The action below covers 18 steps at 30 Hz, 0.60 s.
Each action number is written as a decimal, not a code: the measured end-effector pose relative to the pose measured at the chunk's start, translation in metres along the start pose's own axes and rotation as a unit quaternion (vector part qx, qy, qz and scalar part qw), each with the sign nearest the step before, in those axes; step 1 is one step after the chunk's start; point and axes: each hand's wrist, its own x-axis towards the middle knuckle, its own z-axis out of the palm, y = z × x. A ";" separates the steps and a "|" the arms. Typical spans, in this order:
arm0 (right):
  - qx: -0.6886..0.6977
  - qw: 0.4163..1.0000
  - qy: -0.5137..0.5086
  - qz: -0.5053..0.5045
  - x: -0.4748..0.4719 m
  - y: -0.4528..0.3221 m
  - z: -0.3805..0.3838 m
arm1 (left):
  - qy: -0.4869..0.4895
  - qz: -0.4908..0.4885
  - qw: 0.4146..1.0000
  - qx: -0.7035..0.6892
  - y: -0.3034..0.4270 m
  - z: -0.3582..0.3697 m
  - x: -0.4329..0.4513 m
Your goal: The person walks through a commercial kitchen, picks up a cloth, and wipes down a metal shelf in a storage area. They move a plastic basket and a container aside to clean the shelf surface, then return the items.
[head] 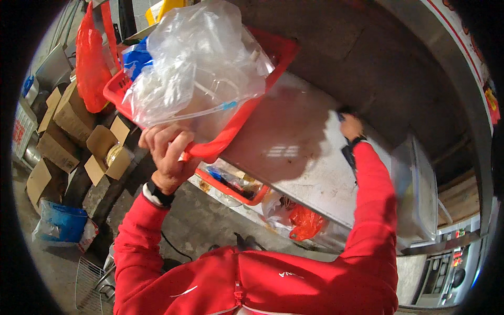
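Observation:
My left hand [167, 151] grips the near rim of a red plastic basket [220, 145], which is raised and tilted over a light-coloured shelf [334, 185]. Clear plastic bags [197, 63] fill the basket, one with a light-blue slider on its zip edge. Beside them is a blue package [137, 59]. My right hand [351, 126] reaches to the shelf's far edge, its fingers closed around a small dark object [345, 111], too blurred to name. A black band circles each wrist, and a dark strip [348, 157] hangs by the right one.
A translucent plastic bin [417, 193] stands right of my right arm. Beneath the shelf are another red basket [232, 189] and a red plastic bag [305, 222]. Open cardboard boxes [106, 153] and a blue container [63, 222] sit at left, below a hanging red bag [92, 67].

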 end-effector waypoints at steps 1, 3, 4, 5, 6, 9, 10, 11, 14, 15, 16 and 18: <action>0.041 0.997 0.009 -0.057 0.001 -0.033 0.002 | -0.012 0.000 1.000 -0.006 0.000 -0.001 0.000; 0.012 0.981 0.080 -0.174 -0.008 -0.100 0.005 | -0.019 -0.012 0.999 -0.036 0.001 -0.002 0.001; -0.032 0.975 0.063 -0.209 -0.019 -0.132 0.004 | -0.037 -0.016 0.999 -0.032 0.001 -0.003 0.001; 0.009 0.965 0.089 -0.246 -0.033 -0.162 0.001 | -0.038 -0.017 0.998 -0.037 0.001 -0.005 0.001; 0.047 0.956 0.095 -0.273 -0.051 -0.190 -0.005 | -0.039 -0.020 0.998 -0.038 0.001 -0.004 0.000; 0.197 0.904 0.113 -0.362 -0.116 -0.264 -0.029 | -0.032 -0.006 0.999 -0.024 -0.002 -0.002 -0.003; 0.159 0.929 0.063 -0.327 -0.139 -0.281 -0.036 | -0.024 -0.004 0.999 -0.025 -0.003 0.000 -0.004; 0.151 0.943 0.024 -0.294 -0.162 -0.291 -0.043 | -0.011 -0.002 0.999 -0.032 -0.005 0.002 -0.005; 0.122 0.954 0.072 -0.265 -0.224 -0.272 -0.062 | -0.021 -0.001 0.999 -0.034 -0.008 0.004 -0.008; 0.083 0.954 0.100 -0.271 -0.241 -0.252 -0.069 | -0.028 -0.004 0.999 -0.029 -0.008 0.004 -0.008; 0.077 0.968 0.099 -0.218 -0.259 -0.225 -0.077 | -0.025 -0.004 0.999 -0.044 -0.008 0.003 -0.009; 0.010 0.976 0.159 -0.151 -0.295 -0.161 -0.093 | -0.044 -0.014 0.998 -0.037 -0.007 0.001 -0.010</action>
